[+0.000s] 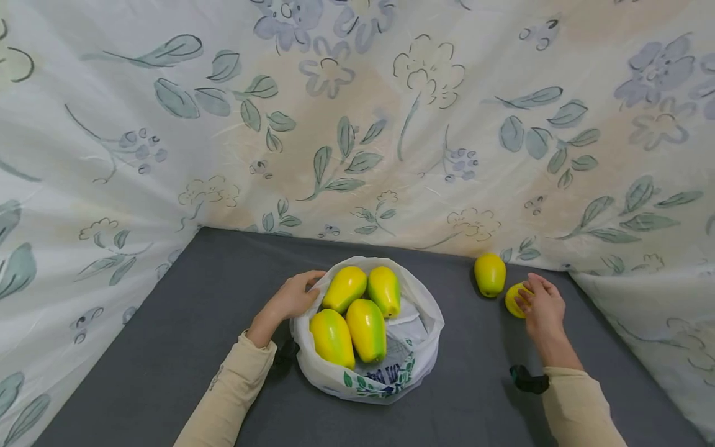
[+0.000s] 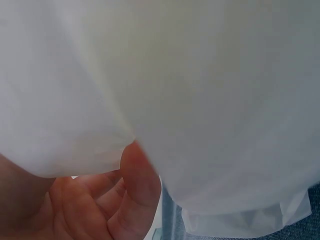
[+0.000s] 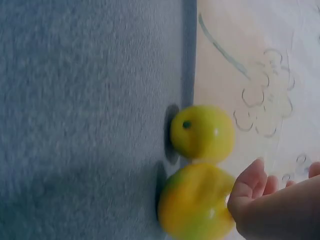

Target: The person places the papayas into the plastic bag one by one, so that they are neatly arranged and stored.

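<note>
A white plastic bag point(image 1: 427, 304) with its rim folded wide stands mid-table, several glossy yellow-green papayas point(image 1: 367, 329) inside. My left hand point(image 1: 295, 294) holds the bag's left rim; in the left wrist view the thumb point(image 2: 141, 187) lies against the white plastic. To the right, my right hand point(image 1: 544, 307) hovers at the nearer loose papaya point(image 1: 514, 300) and partly covers it in the head view. Its fingers are loosely bent, with nothing in them. In the right wrist view that papaya point(image 3: 195, 200) sits close beside the fingertips, the other loose papaya point(image 3: 202, 134) just beyond.
The dark grey tabletop point(image 1: 167, 347) ends at a floral curtain point(image 1: 357, 155) along the back and both sides. The farther papaya point(image 1: 490, 275) lies near that back edge. Green and blue printing marks the bag's inner front.
</note>
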The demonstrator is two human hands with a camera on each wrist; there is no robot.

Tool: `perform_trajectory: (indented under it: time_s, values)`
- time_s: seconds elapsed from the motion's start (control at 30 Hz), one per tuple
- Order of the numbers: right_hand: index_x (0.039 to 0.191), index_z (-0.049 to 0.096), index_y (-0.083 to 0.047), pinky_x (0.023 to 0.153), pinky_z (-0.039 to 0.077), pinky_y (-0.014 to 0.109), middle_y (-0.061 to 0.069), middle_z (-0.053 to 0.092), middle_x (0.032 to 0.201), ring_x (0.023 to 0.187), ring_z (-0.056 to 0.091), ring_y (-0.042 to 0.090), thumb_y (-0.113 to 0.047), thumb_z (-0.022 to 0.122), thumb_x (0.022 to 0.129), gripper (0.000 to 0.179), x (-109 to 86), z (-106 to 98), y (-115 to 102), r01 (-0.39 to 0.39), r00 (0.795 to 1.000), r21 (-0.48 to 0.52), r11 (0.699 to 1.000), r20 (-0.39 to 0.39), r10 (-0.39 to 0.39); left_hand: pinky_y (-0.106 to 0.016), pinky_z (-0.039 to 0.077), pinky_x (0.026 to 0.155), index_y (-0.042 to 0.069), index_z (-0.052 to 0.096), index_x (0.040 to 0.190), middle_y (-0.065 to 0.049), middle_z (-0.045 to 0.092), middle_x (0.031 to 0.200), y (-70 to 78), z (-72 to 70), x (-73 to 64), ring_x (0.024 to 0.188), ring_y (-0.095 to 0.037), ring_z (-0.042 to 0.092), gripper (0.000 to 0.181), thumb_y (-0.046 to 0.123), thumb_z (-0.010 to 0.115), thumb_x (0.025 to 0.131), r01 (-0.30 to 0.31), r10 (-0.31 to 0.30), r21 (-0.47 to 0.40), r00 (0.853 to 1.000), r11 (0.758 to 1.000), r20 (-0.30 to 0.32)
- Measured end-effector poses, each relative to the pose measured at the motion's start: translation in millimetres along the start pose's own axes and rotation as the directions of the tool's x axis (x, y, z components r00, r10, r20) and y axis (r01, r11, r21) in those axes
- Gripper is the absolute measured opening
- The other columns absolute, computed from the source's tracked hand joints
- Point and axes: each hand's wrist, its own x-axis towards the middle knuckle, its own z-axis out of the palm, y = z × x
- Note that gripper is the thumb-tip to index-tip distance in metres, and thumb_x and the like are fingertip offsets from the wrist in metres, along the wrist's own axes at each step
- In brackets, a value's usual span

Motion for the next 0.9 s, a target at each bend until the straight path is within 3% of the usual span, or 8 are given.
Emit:
perform_trajectory:
  time_s: [0.17,0.37,0.53,0.83,0.9]
  values:
    - [0.121,0.051,-0.021,0.062,0.050,0.022,-0.001,0.049,0.110,0.084,0.054,0.013,-0.042,0.074,0.079,0.052,19.8,-15.6,4.6,0.017,0.998,0.054,0.998,-0.057,-0.014,-0.039,0.052,0.074,0.008,0.048,0.140,-0.017,0.057,0.121,-1.2,-0.2,0.0,0.101,-0.029,0.059,0.041,0.011,0.052,0.098,-0.009,0.009,-0.004,1.000,1.000,-0.001]
    - [0.119,0.051,-0.024,0.060,0.050,0.023,-0.003,0.050,0.107,0.084,0.051,0.012,-0.040,0.069,0.085,0.042,9.9,-17.3,-11.5,-0.025,0.988,0.032,0.999,-0.153,0.030,-0.038,0.052,0.073,0.008,0.048,0.140,-0.017,0.057,0.121,-2.4,-0.5,0.9,0.098,-0.028,0.059,0.042,0.010,0.051,0.098,-0.018,0.018,0.000,1.000,1.000,-0.002]
    - [0.126,0.050,-0.029,0.057,0.050,0.021,-0.007,0.050,0.108,0.088,0.050,0.010,-0.047,0.067,0.083,0.049,11.2,-27.9,-11.4,-0.083,0.966,0.008,0.997,-0.243,0.082,-0.038,0.052,0.072,0.007,0.048,0.140,-0.017,0.057,0.120,-2.5,-0.4,1.3,0.096,-0.027,0.060,0.042,0.010,0.051,0.098,-0.021,0.021,0.001,1.000,1.000,-0.003]
    - [0.146,0.036,-0.030,0.047,0.045,0.022,-0.011,0.045,0.111,0.090,0.047,0.008,-0.052,0.062,0.084,0.070,28.8,-53.3,5.9,-0.208,0.944,-0.053,0.977,-0.271,0.186,-0.039,0.051,0.075,0.006,0.048,0.139,-0.018,0.058,0.121,-1.8,0.2,0.5,0.097,-0.026,0.059,0.042,0.010,0.052,0.098,-0.028,0.028,0.018,1.000,0.999,-0.005]
    - [0.149,0.031,-0.030,0.050,0.047,0.021,-0.006,0.045,0.124,0.096,0.046,0.009,-0.053,0.060,0.085,0.074,29.1,-52.9,7.2,-0.240,0.940,-0.080,0.967,-0.267,0.211,-0.039,0.050,0.076,0.006,0.047,0.139,-0.018,0.057,0.121,-2.1,0.4,0.7,0.098,-0.027,0.059,0.042,0.010,0.051,0.098,-0.033,0.033,0.020,0.999,0.999,-0.003]
